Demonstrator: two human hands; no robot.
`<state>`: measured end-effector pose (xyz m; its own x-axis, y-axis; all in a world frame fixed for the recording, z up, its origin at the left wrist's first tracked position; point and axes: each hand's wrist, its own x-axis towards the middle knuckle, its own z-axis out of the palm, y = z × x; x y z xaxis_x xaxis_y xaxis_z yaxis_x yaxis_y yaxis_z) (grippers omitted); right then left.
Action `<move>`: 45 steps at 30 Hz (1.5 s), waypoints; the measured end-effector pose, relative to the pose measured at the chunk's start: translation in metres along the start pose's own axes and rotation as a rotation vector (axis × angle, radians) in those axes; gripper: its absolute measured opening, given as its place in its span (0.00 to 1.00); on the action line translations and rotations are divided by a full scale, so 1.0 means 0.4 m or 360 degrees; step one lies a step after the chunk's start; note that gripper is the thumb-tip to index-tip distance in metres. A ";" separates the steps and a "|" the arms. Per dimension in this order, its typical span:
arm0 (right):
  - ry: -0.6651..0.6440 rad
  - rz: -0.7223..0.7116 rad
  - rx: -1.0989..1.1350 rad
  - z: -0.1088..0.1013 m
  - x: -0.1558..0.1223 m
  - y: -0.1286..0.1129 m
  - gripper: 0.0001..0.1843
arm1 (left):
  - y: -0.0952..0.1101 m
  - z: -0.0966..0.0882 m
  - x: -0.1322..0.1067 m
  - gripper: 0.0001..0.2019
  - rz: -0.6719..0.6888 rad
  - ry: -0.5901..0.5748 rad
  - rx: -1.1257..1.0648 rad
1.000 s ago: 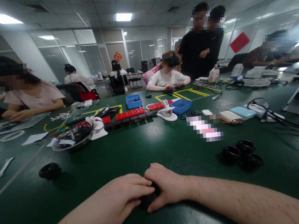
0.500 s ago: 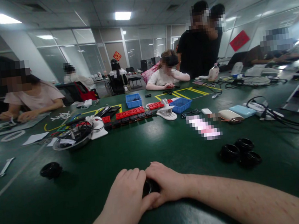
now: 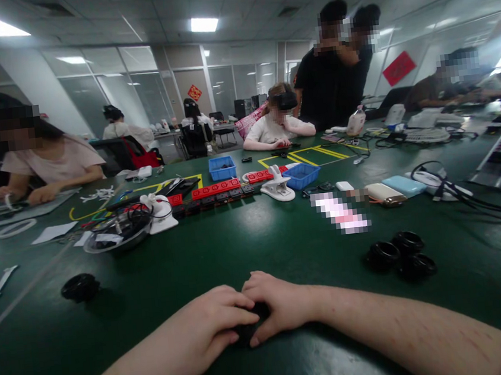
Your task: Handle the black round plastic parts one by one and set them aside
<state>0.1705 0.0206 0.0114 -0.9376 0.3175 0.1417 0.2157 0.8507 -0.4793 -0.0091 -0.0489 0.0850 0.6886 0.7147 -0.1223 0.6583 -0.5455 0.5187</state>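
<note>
Low over the green table, at the near middle, both hands close around a dark, round black part (image 3: 248, 331); most of it is hidden, so its exact kind does not show. My left hand (image 3: 214, 318) grips it from the left, its fingertips over the top and thumb at the near side. On the other side my right hand (image 3: 278, 304) curls around it, thumb in front. Similar hollow black parts with ringed rims are nearby: a single black part (image 3: 81, 287) to the left and a cluster of three black parts (image 3: 383, 254) to the right.
A metal wrench (image 3: 1, 283) lies far left. Beyond my hands are a bowl of cables (image 3: 119, 240), a red and black power strip (image 3: 217, 189), a white clip stand (image 3: 277, 186), blue bins (image 3: 302, 175) and a light blue box (image 3: 405, 185). Co-workers sit around the table.
My left hand has shifted its grip: the wrist is turned and lower, with fingers reaching more sideways over the black part. My right hand keeps nearly the same place.
</note>
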 end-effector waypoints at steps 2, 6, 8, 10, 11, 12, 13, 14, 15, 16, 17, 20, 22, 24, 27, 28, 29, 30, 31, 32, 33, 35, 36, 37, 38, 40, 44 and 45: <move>0.0043 0.0087 0.0012 0.009 0.003 -0.008 0.17 | 0.006 0.014 0.011 0.21 -0.0088 0.0034 0.0083; 0.0248 0.0451 -0.0130 0.035 0.005 -0.032 0.23 | 0.032 0.052 0.039 0.12 -0.0508 0.0200 0.0392; 0.0324 0.0567 -0.0233 0.041 0.005 -0.038 0.26 | 0.040 0.065 0.049 0.10 -0.0590 0.0267 0.0518; 0.0353 0.0518 -0.0220 0.038 0.002 -0.036 0.29 | 0.037 0.067 0.050 0.09 -0.0538 0.0287 0.0513; 0.0337 0.0440 -0.0166 0.032 0.000 -0.033 0.30 | 0.031 0.062 0.046 0.10 -0.0470 0.0273 0.0456; 0.0297 0.0343 -0.0095 0.023 -0.001 -0.029 0.30 | 0.024 0.055 0.041 0.12 -0.0380 0.0247 0.0375; 0.0235 0.0239 -0.0021 0.012 -0.003 -0.025 0.29 | 0.016 0.047 0.035 0.14 -0.0278 0.0210 0.0278; 0.0158 0.0140 0.0046 0.001 -0.004 -0.021 0.28 | 0.008 0.038 0.028 0.16 -0.0177 0.0164 0.0189; 0.0082 0.0058 0.0100 -0.009 -0.004 -0.016 0.25 | 0.001 0.029 0.021 0.18 -0.0100 0.0123 0.0114; 0.0019 -0.0002 0.0142 -0.018 -0.004 -0.011 0.22 | -0.005 0.021 0.015 0.19 -0.0048 0.0091 0.0059; -0.0024 -0.0039 0.0179 -0.024 -0.004 -0.007 0.20 | -0.008 0.015 0.011 0.20 -0.0017 0.0069 0.0023; -0.0031 -0.0006 0.0237 -0.026 0.000 0.001 0.16 | -0.010 0.005 0.003 0.21 0.0042 0.0041 -0.0003; 0.0031 0.0109 0.0218 -0.017 0.002 -0.001 0.18 | -0.009 0.004 0.001 0.21 0.0076 0.0029 0.0013; 0.0112 0.0240 0.0166 -0.004 0.003 -0.010 0.20 | -0.010 0.008 0.003 0.21 0.0066 0.0041 0.0038; 0.0244 0.0406 0.0048 0.017 0.007 -0.034 0.22 | -0.008 0.032 0.013 0.15 -0.0175 0.0178 0.0115; 0.0288 0.0458 -0.0009 0.024 0.009 -0.043 0.23 | -0.006 0.044 0.018 0.12 -0.0304 0.0251 0.0168; 0.0330 0.0510 -0.0074 0.032 0.011 -0.050 0.23 | -0.003 0.058 0.024 0.10 -0.0430 0.0321 0.0237; 0.0365 0.0554 -0.0144 0.040 0.012 -0.055 0.22 | 0.001 0.073 0.031 0.10 -0.0522 0.0381 0.0319; 0.0392 0.0587 -0.0214 0.047 0.014 -0.059 0.22 | 0.004 0.085 0.037 0.09 -0.0559 0.0428 0.0403; 0.0412 0.0610 -0.0278 0.052 0.014 -0.061 0.22 | 0.007 0.096 0.042 0.08 -0.0560 0.0459 0.0470; 0.0426 0.0623 -0.0327 0.056 0.014 -0.061 0.21 | 0.008 0.102 0.046 0.08 -0.0534 0.0481 0.0512; 0.0445 0.0609 -0.0338 0.055 0.011 -0.056 0.23 | 0.006 0.102 0.048 0.08 -0.0460 0.0487 0.0493; 0.0437 0.0563 -0.0290 0.050 0.008 -0.053 0.25 | 0.001 0.095 0.046 0.08 -0.0411 0.0473 0.0435; 0.0407 0.0492 -0.0213 0.043 0.006 -0.048 0.28 | -0.004 0.084 0.042 0.09 -0.0339 0.0435 0.0350; 0.0355 0.0408 -0.0119 0.034 0.002 -0.044 0.31 | -0.011 0.072 0.036 0.12 -0.0255 0.0381 0.0245; 0.0186 0.0269 0.0064 0.013 -0.004 -0.035 0.36 | -0.025 0.044 0.023 0.19 -0.0054 0.0256 0.0018; -0.0129 0.0234 0.0279 -0.021 -0.012 -0.018 0.39 | -0.039 0.005 0.000 0.30 0.0057 0.0198 -0.0210; -0.0170 0.0229 0.0304 -0.025 -0.013 -0.013 0.37 | -0.039 0.001 -0.003 0.29 0.0055 0.0176 -0.0224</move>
<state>0.1770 0.0186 0.0217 -0.9266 0.3750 -0.0273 0.3031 0.7020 -0.6444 -0.0201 -0.0413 0.0768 0.6673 0.7447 -0.0124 0.5805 -0.5096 0.6351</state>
